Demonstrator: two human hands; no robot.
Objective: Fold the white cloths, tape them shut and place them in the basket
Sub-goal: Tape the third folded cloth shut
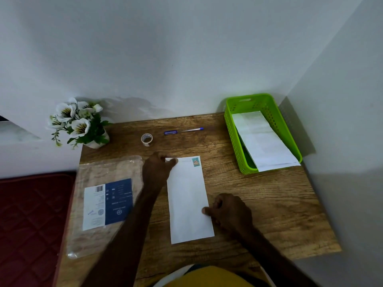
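One wooden worktop (259, 204) is seen, set into a wall corner. All positions below are given relative to the folded white cloth (189, 201), which lies flat at the worktop's centre, long axis running away from the person, with one small teal sticker at its far right corner.

One clear plastic pack (103, 204) with a blue-and-white label is laid to the left of the cloth, near the worktop's left edge.

One green basket (234, 129) is placed to the far right of the cloth, well apart from it. At least one folded white cloth (265, 141) is seen inside, its near end overhanging the rim; whether more lie under it cannot be told.

One flower pot (80, 123) with white flowers is placed far left of the cloth.

Two hands are counted. The left hand (158, 170) is held at the cloth's far left corner, fingers curled and pinching that corner. The right hand (228, 212) is set against the cloth's right edge, thumb pressed on top, fingers curled at the edge.

One blue pen (183, 131) is laid beyond the cloth.

One tape roll (146, 139) is stood beyond the cloth, left of the pen.
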